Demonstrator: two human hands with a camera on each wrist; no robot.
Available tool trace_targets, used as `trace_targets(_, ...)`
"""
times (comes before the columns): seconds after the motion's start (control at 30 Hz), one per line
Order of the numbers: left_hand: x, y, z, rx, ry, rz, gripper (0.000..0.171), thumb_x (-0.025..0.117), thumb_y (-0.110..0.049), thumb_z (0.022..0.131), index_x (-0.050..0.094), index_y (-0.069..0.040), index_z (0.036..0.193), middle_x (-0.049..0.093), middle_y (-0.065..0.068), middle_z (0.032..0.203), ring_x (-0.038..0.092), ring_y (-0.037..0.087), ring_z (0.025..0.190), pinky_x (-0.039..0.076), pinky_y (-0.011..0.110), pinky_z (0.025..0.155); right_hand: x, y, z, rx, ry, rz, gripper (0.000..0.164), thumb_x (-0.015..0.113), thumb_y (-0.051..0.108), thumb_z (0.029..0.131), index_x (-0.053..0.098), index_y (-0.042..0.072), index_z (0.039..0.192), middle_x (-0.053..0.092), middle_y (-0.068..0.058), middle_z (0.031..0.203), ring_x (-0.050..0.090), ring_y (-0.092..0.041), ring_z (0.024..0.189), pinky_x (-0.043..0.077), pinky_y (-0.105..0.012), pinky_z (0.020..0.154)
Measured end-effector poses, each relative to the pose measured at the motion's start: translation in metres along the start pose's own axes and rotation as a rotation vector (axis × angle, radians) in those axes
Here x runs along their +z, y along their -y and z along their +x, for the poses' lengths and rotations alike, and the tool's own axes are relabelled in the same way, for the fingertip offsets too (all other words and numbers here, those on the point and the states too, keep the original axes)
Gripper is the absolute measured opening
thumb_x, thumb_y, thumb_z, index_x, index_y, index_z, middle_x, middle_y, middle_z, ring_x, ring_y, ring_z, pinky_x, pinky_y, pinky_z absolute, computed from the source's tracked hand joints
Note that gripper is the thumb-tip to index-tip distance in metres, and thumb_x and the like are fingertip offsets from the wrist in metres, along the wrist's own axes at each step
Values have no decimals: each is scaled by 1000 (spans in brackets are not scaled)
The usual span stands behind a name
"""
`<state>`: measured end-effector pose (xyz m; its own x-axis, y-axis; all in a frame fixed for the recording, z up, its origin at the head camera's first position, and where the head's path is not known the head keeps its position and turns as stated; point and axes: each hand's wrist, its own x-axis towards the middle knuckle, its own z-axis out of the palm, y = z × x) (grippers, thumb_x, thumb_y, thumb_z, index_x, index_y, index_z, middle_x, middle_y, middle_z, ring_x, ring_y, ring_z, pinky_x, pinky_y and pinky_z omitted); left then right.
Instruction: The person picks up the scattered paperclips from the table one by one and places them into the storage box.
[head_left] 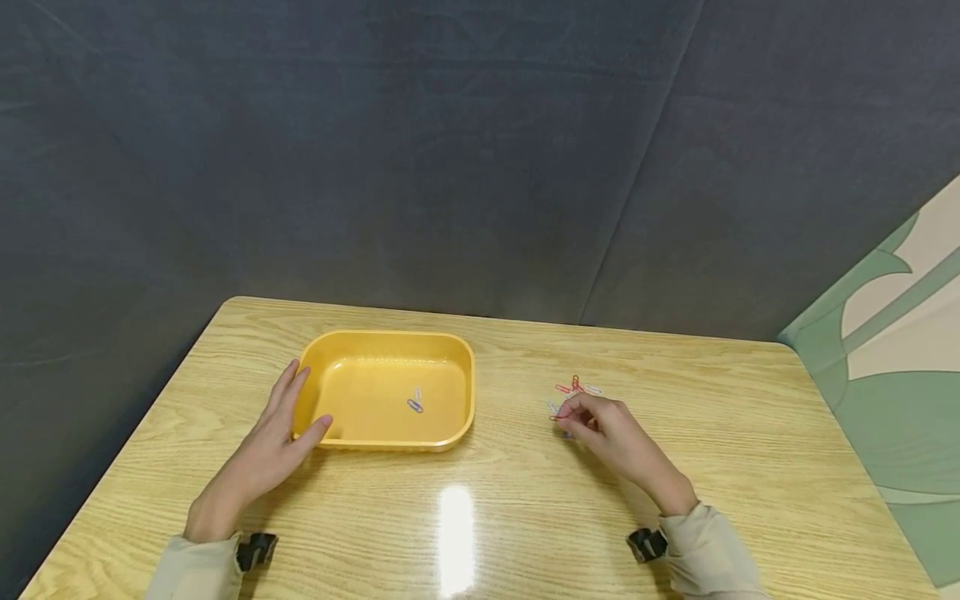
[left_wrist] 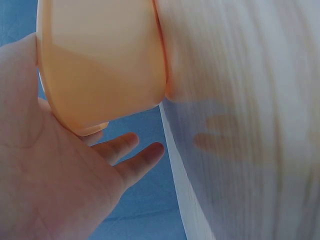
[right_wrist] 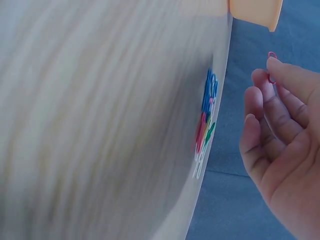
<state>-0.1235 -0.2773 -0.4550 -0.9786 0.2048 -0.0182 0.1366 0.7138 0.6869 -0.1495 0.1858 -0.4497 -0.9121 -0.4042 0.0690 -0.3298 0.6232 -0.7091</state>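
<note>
Nearest to the head camera are two beige cloth sleeves (head_left: 197,571), each with a black wrist device (head_left: 257,552). Beyond them, the left hand (head_left: 262,454) rests with quite straight fingers at the left end of a yellow, rounded rectangular tray (head_left: 360,417), its thumb over the near rim; it is not clenched. The right hand (head_left: 618,437) pinches one small red wire paperclip (right_wrist: 272,53) between thumb and forefinger, raised above the pale wood-grain table (head_left: 757,458).

The important relation is sideways: the tray lies to the left of the right hand, well apart, its long axis running from side to side, while the left hand is nearer and touches it. Inside, to the right of the left hand, lie one white paperclip (head_left: 418,392) and one blue paperclip (head_left: 416,406).

Beneath and just beyond the right fingertips lies a loose group of coloured paperclips (right_wrist: 206,115). The right forearm slants inward, with fingers bent.
</note>
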Motion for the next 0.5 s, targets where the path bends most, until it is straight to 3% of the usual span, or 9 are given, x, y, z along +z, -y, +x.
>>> trace_targets(0.5, 1, 2, 0, 3, -4, 0, 83, 50, -42, 103, 2, -4, 160, -13, 14, 167, 5, 48, 151, 24, 73, 107, 5, 11, 8, -76, -29, 6, 6, 68, 7, 93, 70, 8, 98, 70, -4, 87, 53, -5, 67, 48, -21, 61)
